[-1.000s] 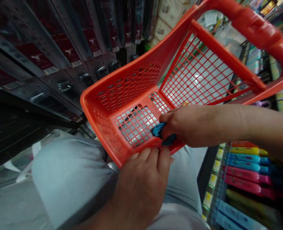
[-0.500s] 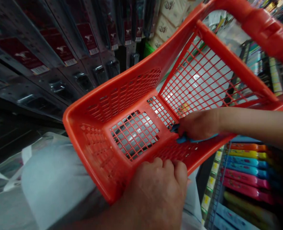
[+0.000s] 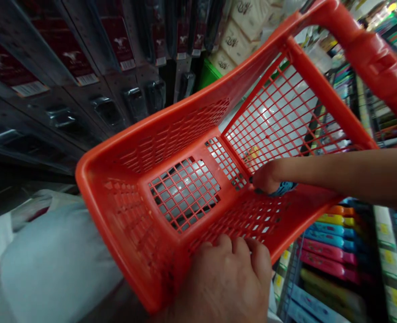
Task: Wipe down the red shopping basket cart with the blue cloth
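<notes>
"Blue cloth (image 3: pixel 282 188): which hand has it?"

"The right hand (image 3: pixel 268 177). Its grip is closed round the cloth, which is bunched under the fingers and pressed to the inside of the orange basket (image 3: pixel 181 130), close to the corner where the mesh floor meets the lower side wall."

"And the left hand (image 3: pixel 225 278)?"

"Its grip is clamped on the same wall from outside, nearer the camera, with the fingertips (image 3: pixel 233 244) curled over the rim. The two hands are apart."

"How does the basket lie?"

"Tipped on its side, with the open top towards the camera and the handle (image 3: pixel 376 63) at upper right. It rests over the person's lap, against grey trousers (image 3: pixel 57 264)."

"Around it?"

"Hanging dark packs with red cards (image 3: pixel 63 49) to the left, pale tissue packs (image 3: pixel 238 36) above, and rows of bright-coloured packs (image 3: pixel 329 251) on a shelf at lower right."
</notes>
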Motion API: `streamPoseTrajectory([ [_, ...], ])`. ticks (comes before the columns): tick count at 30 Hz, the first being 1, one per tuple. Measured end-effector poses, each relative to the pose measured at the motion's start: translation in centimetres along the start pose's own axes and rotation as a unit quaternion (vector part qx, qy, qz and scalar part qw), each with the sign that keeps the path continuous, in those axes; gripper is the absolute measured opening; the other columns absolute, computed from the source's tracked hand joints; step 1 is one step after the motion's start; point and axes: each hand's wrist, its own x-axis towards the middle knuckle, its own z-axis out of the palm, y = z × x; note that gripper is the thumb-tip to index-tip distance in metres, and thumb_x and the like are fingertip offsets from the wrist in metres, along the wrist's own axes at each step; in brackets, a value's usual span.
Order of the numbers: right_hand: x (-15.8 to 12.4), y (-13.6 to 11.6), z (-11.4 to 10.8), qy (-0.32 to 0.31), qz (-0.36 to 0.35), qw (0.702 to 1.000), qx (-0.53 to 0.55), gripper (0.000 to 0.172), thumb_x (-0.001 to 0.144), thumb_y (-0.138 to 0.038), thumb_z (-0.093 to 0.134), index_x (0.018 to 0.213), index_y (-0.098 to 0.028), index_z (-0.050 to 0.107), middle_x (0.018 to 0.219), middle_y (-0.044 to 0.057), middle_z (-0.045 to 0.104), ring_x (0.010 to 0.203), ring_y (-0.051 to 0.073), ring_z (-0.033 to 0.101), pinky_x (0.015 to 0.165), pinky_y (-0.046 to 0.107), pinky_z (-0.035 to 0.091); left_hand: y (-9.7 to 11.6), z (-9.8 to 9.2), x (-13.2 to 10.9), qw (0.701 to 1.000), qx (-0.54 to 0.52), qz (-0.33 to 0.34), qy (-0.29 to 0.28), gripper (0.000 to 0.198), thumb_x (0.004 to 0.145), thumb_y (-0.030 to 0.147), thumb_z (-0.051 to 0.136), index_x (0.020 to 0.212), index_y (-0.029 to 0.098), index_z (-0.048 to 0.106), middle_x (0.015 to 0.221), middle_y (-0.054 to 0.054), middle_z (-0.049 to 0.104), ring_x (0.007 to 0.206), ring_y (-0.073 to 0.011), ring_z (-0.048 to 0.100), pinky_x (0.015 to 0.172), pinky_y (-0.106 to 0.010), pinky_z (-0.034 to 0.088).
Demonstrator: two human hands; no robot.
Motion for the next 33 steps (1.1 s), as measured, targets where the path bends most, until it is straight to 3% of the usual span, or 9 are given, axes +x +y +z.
streamPoseTrajectory([
  [4,-0.5,-1.5,-1.1,-0.085,-0.171,0.980,0.050,0.044,0.085,-0.006,0.048,0.121,-0.018,0.072,0.113,0.004,0.075,0.096,0.017,0.067,0.087,0.028,0.050,-0.7,-1.5,0.0,1.000,0.001,-0.010,-0.004,0.019,0.080,0.027,0.068,0.096,0.019,0.062,0.075,-0.005,0.068,0.063,-0.0214,0.061,0.053,-0.032,0.041],
  [9,-3.4,0.5,-1.5,-0.084,0.033,0.996,-0.020,0.028,0.087,-0.017,0.056,0.104,-0.009,0.077,0.094,0.012,0.076,0.084,0.024,0.068,0.078,0.037,0.052,-1.6,-2.6,0.1,1.000,-0.007,-0.010,0.008,0.006,0.089,0.027,0.061,0.087,0.022,0.058,0.070,-0.001,0.065,0.060,-0.0198,0.059,0.052,-0.032,0.039],
  [15,-9.9,0.0,-3.2,0.021,-0.064,0.987,0.144,0.031,0.090,-0.011,0.054,0.106,-0.021,0.079,0.102,-0.001,0.078,0.091,0.018,0.069,0.083,0.028,0.052,-2.5,-3.1,0.2,1.000,0.015,0.018,0.010,0.017,0.099,0.027,0.045,0.087,0.022,0.056,0.074,-0.001,0.062,0.066,-0.0211,0.060,0.057,-0.033,0.041],
  [19,-11.7,2.1,-1.7,0.143,0.026,0.987,0.069,0.038,0.098,-0.025,0.049,0.072,-0.012,0.074,0.076,-0.002,0.074,0.063,0.005,0.061,0.070,0.023,0.045,-2.9,-3.6,0.4,0.999,0.028,0.031,-0.005,0.029,0.104,0.031,0.035,0.094,0.022,0.061,0.081,-0.002,0.066,0.071,-0.0212,0.062,0.060,-0.032,0.043],
  [21,-12.0,3.6,0.1,0.260,0.060,0.964,0.019,0.049,0.099,-0.034,0.048,0.056,-0.015,0.064,0.060,-0.005,0.066,0.048,0.003,0.050,0.061,0.023,0.040,-3.0,-3.7,0.4,0.999,0.026,0.031,-0.029,0.035,0.105,0.035,0.032,0.097,0.023,0.063,0.085,-0.002,0.069,0.074,-0.0219,0.064,0.063,-0.033,0.045],
  [24,-12.8,4.7,2.7,0.393,0.026,0.918,-0.043,0.033,0.089,-0.037,0.067,0.061,-0.020,0.068,0.054,-0.005,0.063,0.043,0.006,0.047,0.052,0.025,0.033,-3.1,-3.8,0.3,0.998,0.039,0.003,-0.056,0.041,0.105,0.041,0.028,0.106,0.023,0.065,0.093,-0.004,0.072,0.082,-0.0240,0.067,0.070,-0.037,0.050],
  [27,-13.7,5.1,4.2,0.426,0.050,0.898,-0.098,0.024,0.085,-0.037,0.072,0.067,-0.021,0.072,0.053,-0.001,0.063,0.042,0.009,0.049,0.051,0.027,0.031,-3.2,-3.8,0.2,0.996,0.048,-0.020,-0.066,0.045,0.105,0.045,0.026,0.117,0.022,0.064,0.103,-0.006,0.075,0.091,-0.0248,0.070,0.079,-0.039,0.053],
  [31,-14.4,4.7,5.6,0.492,0.216,0.835,-0.117,0.037,0.086,-0.040,0.066,0.056,-0.020,0.065,0.049,0.003,0.056,0.042,0.011,0.047,0.054,0.028,0.033,-3.1,-4.0,0.3,0.996,0.036,-0.036,-0.073,0.048,0.105,0.049,0.026,0.120,0.023,0.064,0.107,-0.005,0.076,0.096,-0.0243,0.072,0.082,-0.038,0.055],
  [33,-14.5,3.2,6.5,0.513,0.171,0.833,-0.116,0.025,0.084,-0.037,0.067,0.064,-0.021,0.069,0.060,0.004,0.061,0.044,0.011,0.047,0.052,0.028,0.031,-3.0,-4.3,0.4,0.996,0.029,-0.037,-0.074,0.049,0.105,0.049,0.025,0.117,0.024,0.065,0.106,-0.005,0.076,0.096,-0.0240,0.073,0.081,-0.037,0.056],
])
